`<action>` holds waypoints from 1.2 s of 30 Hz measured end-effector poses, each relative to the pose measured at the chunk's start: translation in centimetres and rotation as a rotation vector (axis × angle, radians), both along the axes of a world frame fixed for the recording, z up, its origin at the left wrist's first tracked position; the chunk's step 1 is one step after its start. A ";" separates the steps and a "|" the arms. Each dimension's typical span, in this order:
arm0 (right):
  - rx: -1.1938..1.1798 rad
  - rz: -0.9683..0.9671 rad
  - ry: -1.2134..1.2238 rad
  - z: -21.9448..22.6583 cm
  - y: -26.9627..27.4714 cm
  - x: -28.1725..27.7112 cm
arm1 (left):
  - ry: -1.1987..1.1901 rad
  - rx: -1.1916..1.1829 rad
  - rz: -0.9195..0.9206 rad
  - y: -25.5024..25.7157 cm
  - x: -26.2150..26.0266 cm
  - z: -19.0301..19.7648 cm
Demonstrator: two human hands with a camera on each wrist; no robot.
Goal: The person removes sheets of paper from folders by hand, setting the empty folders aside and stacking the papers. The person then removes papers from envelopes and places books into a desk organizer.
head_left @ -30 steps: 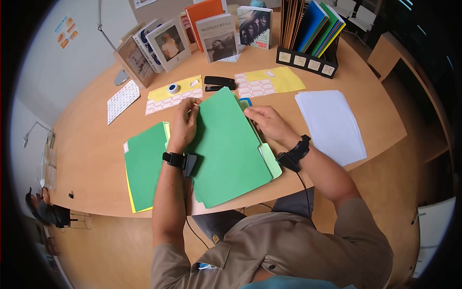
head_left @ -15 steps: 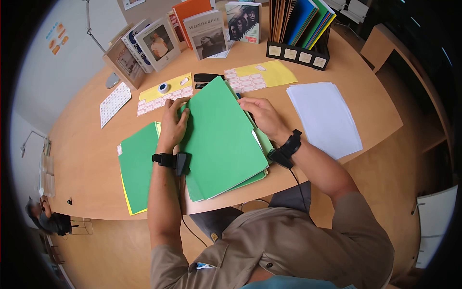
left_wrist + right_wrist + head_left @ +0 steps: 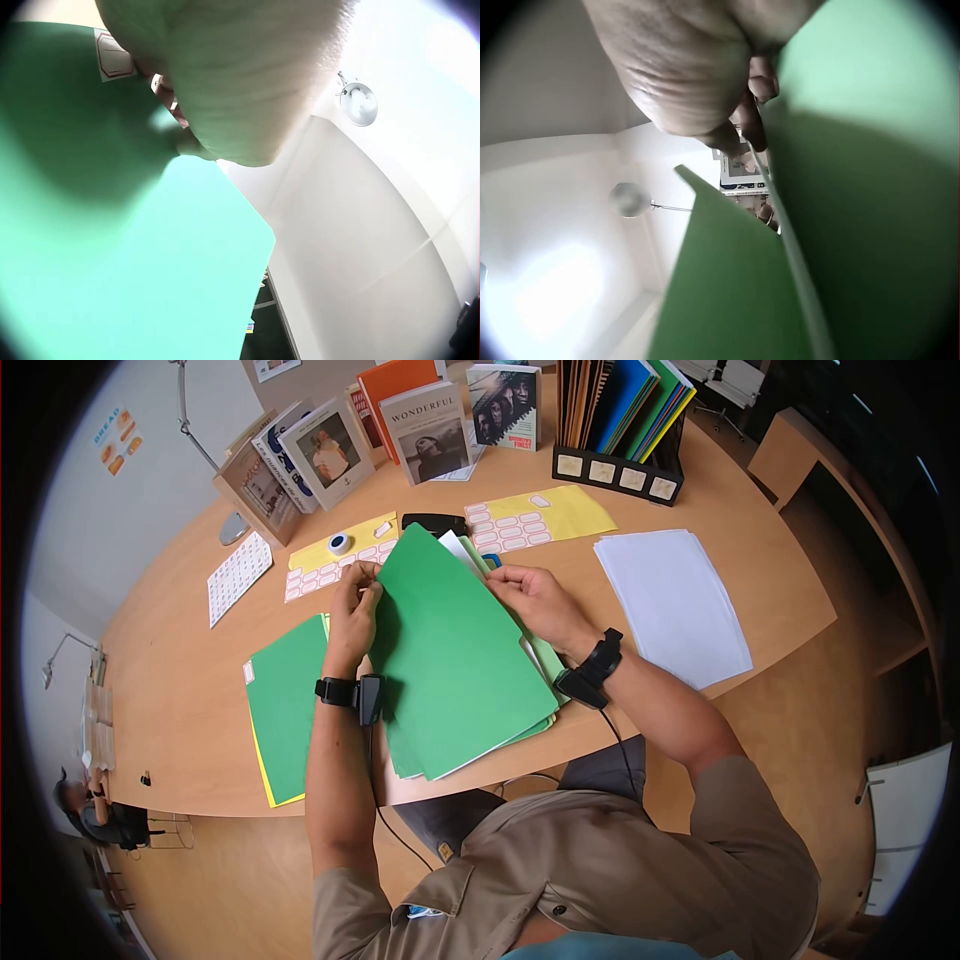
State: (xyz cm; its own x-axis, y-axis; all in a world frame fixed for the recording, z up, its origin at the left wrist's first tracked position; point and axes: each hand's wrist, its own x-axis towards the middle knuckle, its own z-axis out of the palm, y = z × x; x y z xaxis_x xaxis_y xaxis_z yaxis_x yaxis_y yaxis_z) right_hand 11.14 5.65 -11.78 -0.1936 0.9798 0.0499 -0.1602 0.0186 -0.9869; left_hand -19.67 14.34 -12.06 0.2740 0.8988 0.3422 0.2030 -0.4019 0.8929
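Observation:
In the head view a stack of green folders (image 3: pixel 460 660) is held tilted over the front of the table, white paper edges showing between the leaves. The left hand (image 3: pixel 355 615) grips its upper left edge; in the left wrist view that hand (image 3: pixel 217 82) has its fingers against the green sheet, with a red-bordered label (image 3: pixel 114 56) beside them. At the right edge the right hand (image 3: pixel 545 608) pinches a leaf; the right wrist view shows this hand (image 3: pixel 690 67) with fingertips on a thin green edge (image 3: pixel 780 202). Another green folder (image 3: pixel 287 705) lies left of the left forearm.
White papers (image 3: pixel 675 605) lie at the right. Behind the folders are a black stapler (image 3: pixel 432 523), yellow label sheets (image 3: pixel 575 513) and a small white roll (image 3: pixel 339 543). Books (image 3: pixel 428 435) and a black file holder (image 3: pixel 618 475) stand at the back. A person sits far left.
The view has shifted slightly. The top green cover has swung left with the left hand, exposing white paper at the upper right of the stack. Both hands remain at the stack's edges.

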 end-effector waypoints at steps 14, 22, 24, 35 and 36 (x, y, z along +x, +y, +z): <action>0.200 -0.253 -0.205 -1.2 0.6 -0.1 | 0.321 0.103 0.134 -1.6 1.0 1.6; 0.375 -0.466 -0.325 2.7 1.3 3.1 | 0.146 -0.046 0.106 -1.7 -1.2 5.6; 0.427 -0.474 -0.242 3.9 2.0 5.6 | 0.108 -0.016 0.071 -1.8 -2.7 7.5; 0.177 -0.451 -0.490 8.1 -3.4 25.8 | 0.566 0.015 0.246 0.6 -24.0 12.2; 0.118 -0.479 -0.499 7.1 -3.4 27.1 | 0.566 0.008 0.261 0.7 -25.1 11.3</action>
